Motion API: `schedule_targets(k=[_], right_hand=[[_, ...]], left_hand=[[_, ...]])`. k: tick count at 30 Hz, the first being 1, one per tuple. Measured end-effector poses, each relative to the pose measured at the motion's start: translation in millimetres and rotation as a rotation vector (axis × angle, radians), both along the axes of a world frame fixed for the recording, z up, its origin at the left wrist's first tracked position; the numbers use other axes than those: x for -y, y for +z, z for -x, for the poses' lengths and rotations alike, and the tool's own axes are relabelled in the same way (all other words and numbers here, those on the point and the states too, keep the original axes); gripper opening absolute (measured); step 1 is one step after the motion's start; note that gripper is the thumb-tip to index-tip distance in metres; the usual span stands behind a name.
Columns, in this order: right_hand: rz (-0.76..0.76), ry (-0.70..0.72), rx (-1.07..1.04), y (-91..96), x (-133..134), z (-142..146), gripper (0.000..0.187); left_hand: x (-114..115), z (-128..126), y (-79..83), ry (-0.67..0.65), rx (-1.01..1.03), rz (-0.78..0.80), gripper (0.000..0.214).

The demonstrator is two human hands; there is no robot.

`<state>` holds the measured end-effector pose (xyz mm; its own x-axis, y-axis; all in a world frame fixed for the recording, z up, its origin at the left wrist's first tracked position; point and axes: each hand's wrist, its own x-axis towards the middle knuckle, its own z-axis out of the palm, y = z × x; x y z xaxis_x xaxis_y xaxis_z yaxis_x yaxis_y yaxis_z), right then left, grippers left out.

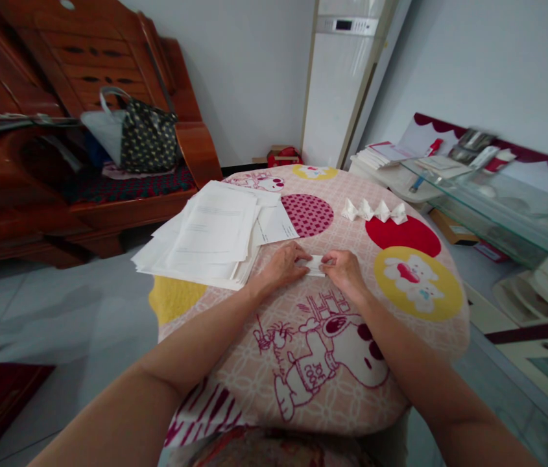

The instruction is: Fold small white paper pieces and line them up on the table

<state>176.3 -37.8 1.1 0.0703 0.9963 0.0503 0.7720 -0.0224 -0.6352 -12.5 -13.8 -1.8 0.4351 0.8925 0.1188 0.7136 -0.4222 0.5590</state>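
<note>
- Head view, nearest: a pink lattice-patterned cloth (237, 383) covers the rounded desk (346, 428), with a large white-and-maroon cartoon dog print (310, 370) in front of the hands.
- Left hand (289, 264): thumb and fingers drawn nearly together on the left end of a small, flat, folded white paper piece (316, 266).
- Right hand (344, 267): fingers curled in, thumb and fingertips gripping the right end of that piece, which lies between both hands near the middle of the desk.
- Loose stack of white paper sheets (210, 233), left of the hands, some sheets with printed lines.
- Four small pointed white folded-paper shapes (366, 209) in a row, beyond and to the right, beside a red round patch (403, 236) on the cloth.
- Clear glass shelf (512, 207), right of the desk.
- Reddish-brown carved wooden bench (142, 217), far left, bearing a dark bag with a pale pattern (150, 137).
- Tall white appliance with a small dark display (334, 91), by the far wall.
</note>
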Motion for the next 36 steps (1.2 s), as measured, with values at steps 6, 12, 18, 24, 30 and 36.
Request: schedule_targets(k=[6,12,18,24,30,36], right_hand=[[0.029,-0.002,0.049,0.4,-0.8,1.0,0.02],[0.096,0.068,0.176,12.3,0.6,8.6,0.034],[0.186,0.091,0.252,23.2,0.0,15.7,0.038],[0.185,0.17,0.179,21.8,-4.6,3.0,0.04],[0.241,0.177,0.05,18.7,-5.9,-5.1,0.043],[0.257,0.168,-0.014,18.6,-4.9,-6.0,0.046]], left_hand=[[0.8,-0.1,-1.7,-0.03,-0.014,-0.013,0.033],[1.5,0.2,-4.1,-0.045,-0.014,-0.046,0.034],[2.2,0.1,-4.5,-0.057,-0.019,-0.048,0.037],[-0.9,1.9,-9.6,-0.055,-0.003,-0.048,0.041],[-9.8,9.5,-9.8,-0.096,-0.035,0.006,0.048],[-23.3,22.4,-9.4,-0.253,-0.051,-0.031,0.056]])
